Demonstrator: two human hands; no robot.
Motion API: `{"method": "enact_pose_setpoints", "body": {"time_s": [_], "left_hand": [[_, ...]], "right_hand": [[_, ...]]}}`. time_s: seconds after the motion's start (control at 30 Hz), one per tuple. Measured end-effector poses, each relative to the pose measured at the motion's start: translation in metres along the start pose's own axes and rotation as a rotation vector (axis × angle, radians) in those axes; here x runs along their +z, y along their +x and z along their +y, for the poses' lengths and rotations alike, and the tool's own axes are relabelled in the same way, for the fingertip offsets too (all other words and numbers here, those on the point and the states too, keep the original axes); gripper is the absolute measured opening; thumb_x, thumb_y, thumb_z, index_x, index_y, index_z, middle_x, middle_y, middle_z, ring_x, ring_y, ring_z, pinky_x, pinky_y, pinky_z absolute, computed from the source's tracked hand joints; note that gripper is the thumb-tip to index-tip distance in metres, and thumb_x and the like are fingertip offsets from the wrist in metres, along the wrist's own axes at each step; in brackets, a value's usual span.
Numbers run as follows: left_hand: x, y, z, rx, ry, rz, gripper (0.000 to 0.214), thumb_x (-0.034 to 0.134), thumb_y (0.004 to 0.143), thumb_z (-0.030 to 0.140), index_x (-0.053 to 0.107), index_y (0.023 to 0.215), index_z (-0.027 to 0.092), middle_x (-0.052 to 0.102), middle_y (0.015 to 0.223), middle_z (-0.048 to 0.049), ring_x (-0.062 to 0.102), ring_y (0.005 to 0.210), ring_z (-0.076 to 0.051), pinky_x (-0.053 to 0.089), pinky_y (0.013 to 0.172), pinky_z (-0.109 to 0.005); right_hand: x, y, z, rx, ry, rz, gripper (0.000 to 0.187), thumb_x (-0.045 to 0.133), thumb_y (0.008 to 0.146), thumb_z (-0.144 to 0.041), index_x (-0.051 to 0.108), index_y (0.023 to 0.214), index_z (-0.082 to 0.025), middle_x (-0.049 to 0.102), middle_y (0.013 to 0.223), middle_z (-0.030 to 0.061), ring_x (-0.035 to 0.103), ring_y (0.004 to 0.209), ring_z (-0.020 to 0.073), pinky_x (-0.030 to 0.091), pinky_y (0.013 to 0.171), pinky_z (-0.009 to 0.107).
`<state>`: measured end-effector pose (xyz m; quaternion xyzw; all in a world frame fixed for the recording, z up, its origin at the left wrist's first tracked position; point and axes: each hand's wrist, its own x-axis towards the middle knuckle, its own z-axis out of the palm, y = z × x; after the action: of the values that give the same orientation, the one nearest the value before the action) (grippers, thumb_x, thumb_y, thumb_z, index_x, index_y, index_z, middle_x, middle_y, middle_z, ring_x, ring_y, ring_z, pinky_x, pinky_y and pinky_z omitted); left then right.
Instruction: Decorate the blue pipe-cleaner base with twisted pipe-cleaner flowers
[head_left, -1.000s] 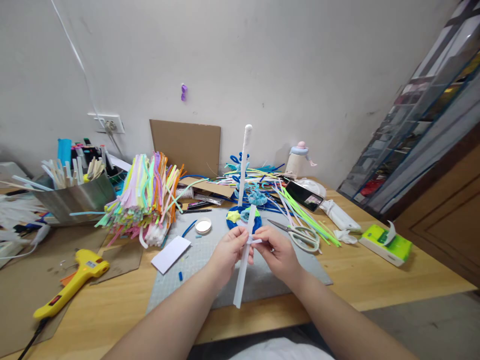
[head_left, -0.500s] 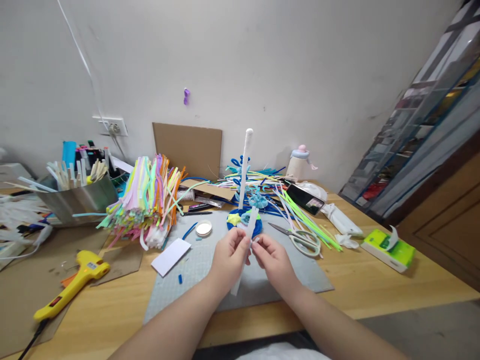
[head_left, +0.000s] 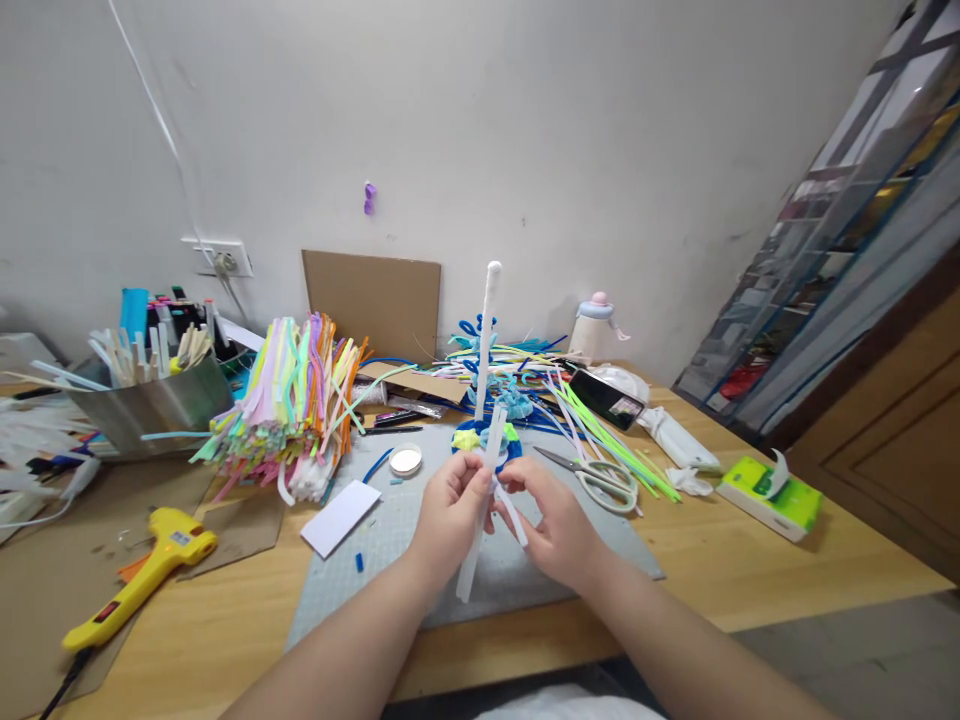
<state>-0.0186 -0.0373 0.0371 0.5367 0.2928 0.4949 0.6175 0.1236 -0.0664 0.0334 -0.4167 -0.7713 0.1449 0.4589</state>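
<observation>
My left hand [head_left: 454, 505] is closed, thumb against fingers, around the middle of a few white pipe cleaners [head_left: 470, 570]. They stick out above and below the fist, slanting upward. One white pipe cleaner [head_left: 512, 515] bends away to the right, and my right hand [head_left: 559, 525] has its curled fingers about it; the exact grip is partly hidden. Just behind the hands is a blue round base [head_left: 457, 438] with a yellow star [head_left: 466, 439] on it. A fuzzy white upright stick [head_left: 486, 340] rises behind the hands, with blue curled pieces [head_left: 510, 398] near it.
A grey cutting mat [head_left: 337, 590] lies under the hands, bearing a white card [head_left: 341, 518] and a round white lid [head_left: 406, 460]. Scissors [head_left: 609, 487] and green pipe cleaners [head_left: 600, 430] lie to the right. A yellow glue gun [head_left: 142, 575] and a colourful pipe-cleaner bundle [head_left: 281, 410] are left.
One white pipe cleaner now bends out to the right between the hands. My right hand's fingers have spread from a tight pinch and shifted slightly right; the left hand keeps its hold.
</observation>
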Motion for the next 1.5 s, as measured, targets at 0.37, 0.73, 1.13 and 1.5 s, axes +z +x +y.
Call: {"method": "enact_pose_setpoints", "body": {"time_s": [0.37,0.73,1.13,1.5], "left_hand": [[-0.006,0.002,-0.006,0.094,0.086,-0.021,0.024,0.055,0.079,0.041,0.049,0.080,0.018,0.049,0.060,0.0050,0.046,0.047,-0.006,0.040,0.043,-0.017],[-0.005,0.008,-0.009,-0.074,-0.045,-0.059,0.032,0.057,0.075,0.048,0.045,0.078,0.018,0.051,0.051,0.0060,0.045,0.037,-0.007,0.039,0.037,-0.019],[-0.010,0.007,-0.012,0.141,0.299,-0.058,0.025,0.051,0.082,0.040,0.052,0.097,0.020,0.054,0.072,0.0008,0.049,0.059,-0.010,0.041,0.056,-0.021],[0.003,-0.005,0.001,-0.391,0.498,-0.299,0.029,0.050,0.078,0.043,0.052,0.073,0.015,0.050,0.054,0.0039,0.036,0.040,-0.006,0.024,0.040,-0.019]], "right_hand": [[0.013,0.011,0.002,0.749,0.949,-0.266,0.025,0.047,0.082,-0.039,0.044,0.067,-0.020,0.029,0.050,-0.0092,0.015,0.035,0.0052,0.019,0.036,0.019],[-0.002,-0.001,0.002,-0.097,-0.425,0.096,0.012,0.051,0.084,-0.023,0.060,0.092,-0.024,0.063,0.098,0.0058,0.051,0.099,0.0247,0.022,0.089,0.044],[0.013,0.013,0.004,0.767,1.256,-0.008,0.019,0.062,0.075,-0.034,0.051,0.075,-0.018,0.040,0.056,-0.0073,0.024,0.039,0.0030,0.025,0.044,0.018],[-0.017,-0.003,0.018,0.695,0.801,-0.160,0.022,0.069,0.067,-0.032,0.055,0.071,-0.015,0.051,0.053,-0.0048,0.044,0.046,0.0078,0.033,0.045,0.020]]}}
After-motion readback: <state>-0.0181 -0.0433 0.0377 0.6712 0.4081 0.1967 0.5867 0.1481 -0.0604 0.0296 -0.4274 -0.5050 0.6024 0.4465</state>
